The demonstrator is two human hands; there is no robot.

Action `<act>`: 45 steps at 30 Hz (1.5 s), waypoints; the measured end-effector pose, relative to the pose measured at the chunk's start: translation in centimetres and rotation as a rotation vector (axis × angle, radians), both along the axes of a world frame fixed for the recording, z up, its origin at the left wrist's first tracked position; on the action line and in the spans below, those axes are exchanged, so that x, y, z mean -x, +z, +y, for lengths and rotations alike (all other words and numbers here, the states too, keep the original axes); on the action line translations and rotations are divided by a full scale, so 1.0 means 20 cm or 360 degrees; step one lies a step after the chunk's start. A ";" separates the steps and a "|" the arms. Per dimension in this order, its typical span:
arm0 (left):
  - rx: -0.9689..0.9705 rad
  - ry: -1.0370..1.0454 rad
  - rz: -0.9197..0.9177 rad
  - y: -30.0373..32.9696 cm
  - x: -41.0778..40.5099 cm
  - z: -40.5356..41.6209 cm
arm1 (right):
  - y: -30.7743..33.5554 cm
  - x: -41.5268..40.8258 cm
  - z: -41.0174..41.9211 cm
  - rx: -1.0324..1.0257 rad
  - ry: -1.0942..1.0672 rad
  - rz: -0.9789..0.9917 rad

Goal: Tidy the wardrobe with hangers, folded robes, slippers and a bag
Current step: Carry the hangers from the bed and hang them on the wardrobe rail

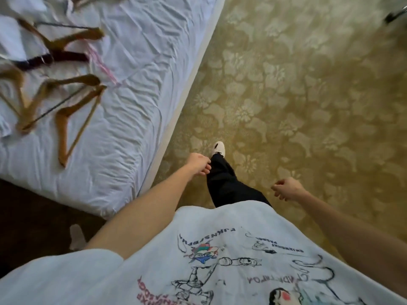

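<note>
Several wooden hangers (72,115) are scattered over the left part of the bed (132,119), lying flat on the wrinkled white sheet. Most are tan wood, one is a dark, almost purple-brown hanger (55,58) lying crosswise between the upper and lower bunches, and a thin pink and white strip (102,63) runs diagonally just right of them. They're a bit blurred, so I can't count them exactly. Something white and crumpled (11,40) sits at the far left edge under some of them; can't tell what it is.

Neither of my hands has anything in it. My left hand (199,165) hangs down beside the bed's corner, fingers loosely curled, right up against my black trouser leg (222,183). My right hand (286,190) is out over the carpet (308,84) with the fingers curled in loosely too, holding nothing. Both are well apart from the hangers.

I'm standing at the bed's near corner on a yellowish carpet with a pale floral pattern. One foot in a white shoe (219,148) is out in front of me on the carpet. My white t-shirt (220,249) with cartoon prints fills the bottom of the view. Off at the top right edge there's a dark object with a bit of shiny metal (395,15), too cut off to identify.
</note>
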State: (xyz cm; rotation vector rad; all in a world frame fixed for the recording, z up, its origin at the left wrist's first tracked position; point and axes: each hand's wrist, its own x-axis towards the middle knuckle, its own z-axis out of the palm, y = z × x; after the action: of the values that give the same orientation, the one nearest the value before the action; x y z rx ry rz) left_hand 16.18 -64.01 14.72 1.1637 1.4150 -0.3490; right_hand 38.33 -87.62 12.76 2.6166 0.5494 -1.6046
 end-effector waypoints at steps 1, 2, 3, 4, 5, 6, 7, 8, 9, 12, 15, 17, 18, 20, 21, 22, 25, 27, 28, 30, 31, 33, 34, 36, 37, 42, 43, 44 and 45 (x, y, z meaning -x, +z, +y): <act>-0.0020 -0.0015 0.0015 0.00 -0.07 0.12 | -0.02 -0.08 0.11 -0.0007 -0.0017 0.0000; -0.0037 -0.0031 0.0036 0.01 -0.13 0.25 | -0.03 -0.15 0.23 -0.0014 -0.0027 0.0005; -0.0049 -0.0040 0.0061 0.03 -0.19 0.37 | -0.03 -0.22 0.36 -0.0017 -0.0028 0.0013; -0.0056 -0.0041 0.0088 0.05 -0.24 0.49 | -0.01 -0.27 0.50 -0.0026 -0.0024 0.0024; -0.0058 -0.0044 0.0112 0.07 -0.28 0.61 | 0.00 -0.32 0.64 -0.0042 -0.0006 0.0034; -0.0057 -0.0039 0.0122 0.08 -0.33 0.72 | 0.02 -0.37 0.79 -0.0066 0.0021 0.0048; -0.0069 -0.0021 0.0124 0.09 -0.37 0.83 | 0.04 -0.41 0.94 -0.0102 0.0055 0.0060; -0.0090 0.0013 0.0133 0.09 -0.41 0.96 | 0.07 -0.46 1.13 -0.0139 0.0095 0.0068; -0.0114 0.0042 0.0137 0.10 -0.43 1.05 | 0.09 -0.49 1.28 -0.0183 0.0118 0.0083; -0.0143 0.0146 0.0175 0.09 -0.45 1.32 | 0.16 -0.56 1.77 -0.0330 0.0248 0.0152; -0.0121 0.0257 0.0255 0.05 -0.44 1.55 | 0.21 -0.64 2.25 -0.0433 0.0380 0.0235; -0.0088 0.0289 0.0325 0.01 -0.43 1.70 | 0.21 -0.72 2.55 -0.0479 0.0490 0.0277; -0.0061 0.0302 0.0363 -0.02 -0.43 1.78 | 0.21 -0.76 2.70 -0.0484 0.0540 0.0297; 0.0013 0.0361 0.0425 -0.07 -0.45 1.96 | 0.21 -0.87 3.00 -0.0488 0.0604 0.0302; 0.0048 0.0393 0.0444 -0.08 -0.48 2.06 | 0.20 -0.93 3.15 -0.0486 0.0617 0.0276; 0.0074 0.0425 0.0452 -0.10 -0.51 2.17 | 0.19 -1.01 3.27 -0.0477 0.0631 0.0250; 0.0082 0.0508 0.0436 -0.09 -0.70 2.51 | 0.20 -1.26 3.59 -0.0373 0.0688 0.0186; 0.0079 0.0540 0.0346 -0.04 -0.89 2.75 | 0.22 -1.45 3.76 -0.0323 0.0708 0.0155; 0.0055 0.0557 0.0293 -0.02 -1.00 2.87 | 0.24 -1.55 3.84 -0.0317 0.0709 0.0133; 0.0014 0.0536 0.0203 0.01 -1.20 3.07 | 0.27 -1.75 3.97 -0.0287 0.0689 0.0065; -0.0019 0.0502 0.0158 0.04 -1.30 3.16 | 0.28 -1.84 4.02 -0.0265 0.0684 0.0024; -0.0098 0.0404 0.0069 0.08 -1.51 3.36 | 0.27 -2.01 4.15 -0.0227 0.0686 -0.0055; -0.0137 0.0370 0.0028 0.10 -1.59 3.44 | 0.26 -2.09 4.21 -0.0199 0.0681 -0.0068; -0.0193 0.0311 -0.0018 0.12 -1.75 3.59 | 0.23 -2.21 4.31 -0.0128 0.0704 -0.0065; -0.0196 0.0295 -0.0030 0.12 -1.82 3.65 | 0.21 -2.25 4.37 -0.0093 0.0744 -0.0048; -0.0180 0.0425 0.0045 0.11 -2.02 3.94 | 0.11 -2.39 4.79 -0.0082 0.0970 0.0051; -0.0166 0.0491 0.0069 0.11 -2.04 3.98 | 0.10 -2.40 4.89 -0.0083 0.1023 0.0086; -0.0149 0.0558 0.0097 0.11 -2.05 4.00 | 0.10 -2.41 4.98 -0.0086 0.1075 0.0113; -0.0123 0.0622 0.0126 0.11 -2.06 4.03 | 0.10 -2.41 5.08 -0.0101 0.1119 0.0135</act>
State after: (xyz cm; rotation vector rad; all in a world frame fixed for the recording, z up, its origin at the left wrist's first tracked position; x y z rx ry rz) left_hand 57.35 16.52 16.96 0.9146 1.6982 -0.0656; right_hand 86.57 14.08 14.82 2.0199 1.3477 -1.4548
